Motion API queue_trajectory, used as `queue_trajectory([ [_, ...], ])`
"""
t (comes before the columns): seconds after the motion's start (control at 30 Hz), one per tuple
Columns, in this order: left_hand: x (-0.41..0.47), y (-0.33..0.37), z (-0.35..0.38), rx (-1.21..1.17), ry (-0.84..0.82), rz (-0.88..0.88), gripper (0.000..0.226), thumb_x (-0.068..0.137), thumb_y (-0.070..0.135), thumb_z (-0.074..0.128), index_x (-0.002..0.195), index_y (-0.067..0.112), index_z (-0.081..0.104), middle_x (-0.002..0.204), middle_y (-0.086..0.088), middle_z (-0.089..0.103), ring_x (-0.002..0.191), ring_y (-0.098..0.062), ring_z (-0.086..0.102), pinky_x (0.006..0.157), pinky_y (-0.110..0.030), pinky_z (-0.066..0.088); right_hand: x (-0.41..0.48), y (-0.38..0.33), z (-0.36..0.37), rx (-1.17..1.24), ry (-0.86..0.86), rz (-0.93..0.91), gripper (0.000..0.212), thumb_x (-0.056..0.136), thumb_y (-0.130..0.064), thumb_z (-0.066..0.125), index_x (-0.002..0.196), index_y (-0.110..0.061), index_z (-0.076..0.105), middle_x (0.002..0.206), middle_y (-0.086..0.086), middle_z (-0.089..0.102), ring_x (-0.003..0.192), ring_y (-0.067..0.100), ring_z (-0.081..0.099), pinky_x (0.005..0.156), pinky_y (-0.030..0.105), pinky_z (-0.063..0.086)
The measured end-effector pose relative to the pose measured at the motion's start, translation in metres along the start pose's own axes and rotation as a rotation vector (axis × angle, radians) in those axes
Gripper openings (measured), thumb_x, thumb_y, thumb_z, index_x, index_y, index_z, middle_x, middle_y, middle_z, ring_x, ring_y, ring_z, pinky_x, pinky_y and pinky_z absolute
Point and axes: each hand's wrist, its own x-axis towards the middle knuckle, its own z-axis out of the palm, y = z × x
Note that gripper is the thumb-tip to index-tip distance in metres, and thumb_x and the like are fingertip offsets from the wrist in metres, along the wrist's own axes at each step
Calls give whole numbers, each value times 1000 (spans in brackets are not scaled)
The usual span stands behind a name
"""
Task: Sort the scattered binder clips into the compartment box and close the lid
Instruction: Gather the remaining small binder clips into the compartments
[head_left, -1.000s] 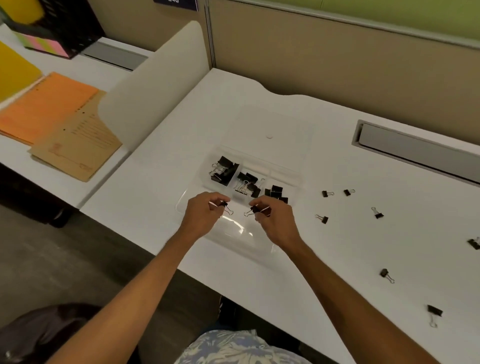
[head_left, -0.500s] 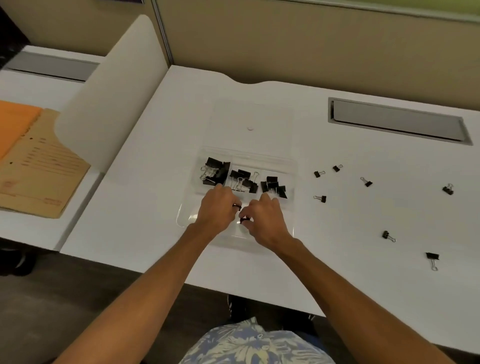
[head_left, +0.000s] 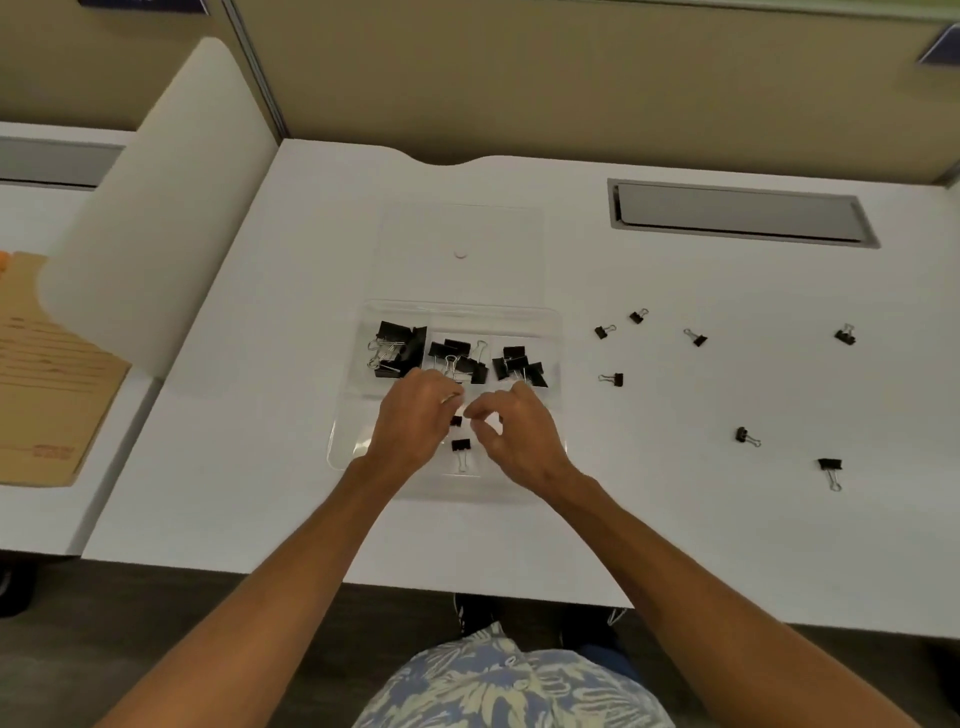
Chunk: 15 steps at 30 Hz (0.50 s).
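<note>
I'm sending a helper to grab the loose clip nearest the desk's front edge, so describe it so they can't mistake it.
Start at the grey cable slot set into the white desk, then come toward the front edge on the right. The binder clip there lies well right of the clear compartment box. It is nearest the front of the loose ones, and its wire handles point toward the person.

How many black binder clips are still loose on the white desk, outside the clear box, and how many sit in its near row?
Black binder clips loose on the white desk: 7, all right of the clear plastic compartment box, e.g.
Black binder clips in the box's near row: 2 visible, between the hands
Total: 9
</note>
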Motion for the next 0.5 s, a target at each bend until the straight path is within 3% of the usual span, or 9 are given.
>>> queue_trajectory([
  [0.13, 7, 18, 11, -129, 52, 22, 19, 96, 33, 56, 106, 21, 68, 103, 6, 66, 94, -10, 57, 79, -28, 51, -15, 22, -28, 152, 137, 146, 14, 90, -15, 63, 100, -20, 72, 94, -8, 71, 83, 3, 51, 75, 9, 39],
  [0.23, 15, 46, 22, -161, 36, 76, 20, 97, 36, 54, 108, 23, 65, 105, 10, 62, 89, -7, 55, 76, -24, 48, -29, 46, -54, 163, 213, 238, 15, 89, -13, 63, 98, -21, 72, 95, -8, 71, 84, 9, 56, 78, 16, 44],
  [0.37, 25, 81, 46, -217, -23, 142, 18, 96, 28, 55, 111, 23, 64, 109, 8, 61, 93, -9, 58, 79, -30, 53, -48, 80, -88, 153, 300, 346, 16, 89, -9, 62, 95, -18, 73, 94, -7, 72, 81, 7, 58, 75, 9, 41],
  [0.5, 30, 123, 75, -237, -46, 180, 19, 96, 27, 55, 112, 25, 63, 112, 11, 59, 97, -8, 57, 82, -32, 52, -72, 115, -121, 137, 334, 396, 17, 88, -9, 60, 94, -19, 72, 92, -9, 71, 83, 10, 59, 79, 23, 48],
])
